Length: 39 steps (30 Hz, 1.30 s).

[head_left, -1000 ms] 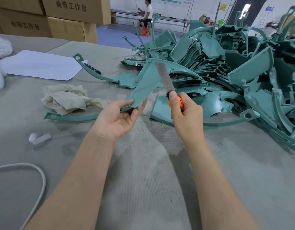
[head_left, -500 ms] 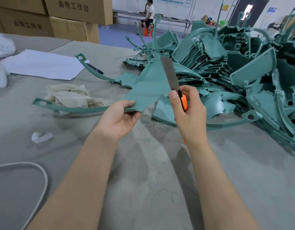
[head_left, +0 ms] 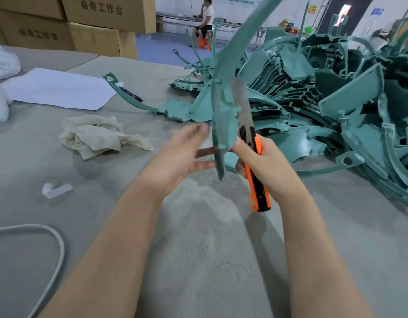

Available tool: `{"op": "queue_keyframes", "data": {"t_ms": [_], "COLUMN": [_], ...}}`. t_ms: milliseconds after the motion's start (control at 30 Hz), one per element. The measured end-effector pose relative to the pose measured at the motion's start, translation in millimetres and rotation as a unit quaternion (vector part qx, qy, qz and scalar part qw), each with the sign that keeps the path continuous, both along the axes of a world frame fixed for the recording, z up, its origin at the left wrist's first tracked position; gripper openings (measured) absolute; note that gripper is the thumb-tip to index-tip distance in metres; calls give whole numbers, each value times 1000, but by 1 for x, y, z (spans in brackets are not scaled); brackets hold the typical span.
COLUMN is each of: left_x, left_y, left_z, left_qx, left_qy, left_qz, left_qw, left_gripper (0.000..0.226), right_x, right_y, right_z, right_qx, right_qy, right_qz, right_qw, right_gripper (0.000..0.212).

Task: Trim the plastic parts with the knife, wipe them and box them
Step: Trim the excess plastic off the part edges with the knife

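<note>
- Plastic part (head_left: pixel 223 115): upright, just before the pile (head_left: pixel 336 99), between both hands; judged light, thin, stiff.
- Left hand (head_left: pixel 182 157): fingers straight beside it, contact unclear.
- Right hand (head_left: pixel 271 166): wrapped round knife (head_left: pixel 259 193), thumb against part.
- Recommended hold: broad lower section.

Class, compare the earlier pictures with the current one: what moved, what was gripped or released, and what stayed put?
The green part swung from lying sideways to nearly upright, long arm pointing up. The left hand let go; its fingers are straight, blurred beside it. The right hand, gripping the knife throughout, seems to steady the part with its thumb. Cloth, paper and parts pile stayed.
</note>
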State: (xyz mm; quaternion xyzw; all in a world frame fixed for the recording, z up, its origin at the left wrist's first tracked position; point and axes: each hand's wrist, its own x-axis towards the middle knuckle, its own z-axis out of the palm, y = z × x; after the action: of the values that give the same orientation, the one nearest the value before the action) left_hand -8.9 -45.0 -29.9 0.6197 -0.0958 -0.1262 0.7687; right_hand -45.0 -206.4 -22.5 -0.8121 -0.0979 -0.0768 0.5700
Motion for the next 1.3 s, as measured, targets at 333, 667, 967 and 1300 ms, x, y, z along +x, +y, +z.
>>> {"op": "queue_keyframes", "data": {"t_ms": [333,667,967,1300], "left_x": [0,10,10,6], "left_y": [-15,1,20,16], "left_z": [-18,-11,-7,-3], "left_qx": [213,-290,-349,-349], "left_qy": [-113,216,256,287], "left_qz": [133,106,96,50], "left_qw": [961,926,896,891], "left_gripper": [75,15,21,14], "right_x": [2,8,7,13], "right_y": [13,12,6,13], "right_z": [4,-2,-11,-20], "right_qx": [299,235,18,-40], "right_qy": [126,67,-129,-174], "right_qz": [60,-166,-201,-191], "right_qw": [944,955,971,965], "right_gripper": [54,36,45,42]}}
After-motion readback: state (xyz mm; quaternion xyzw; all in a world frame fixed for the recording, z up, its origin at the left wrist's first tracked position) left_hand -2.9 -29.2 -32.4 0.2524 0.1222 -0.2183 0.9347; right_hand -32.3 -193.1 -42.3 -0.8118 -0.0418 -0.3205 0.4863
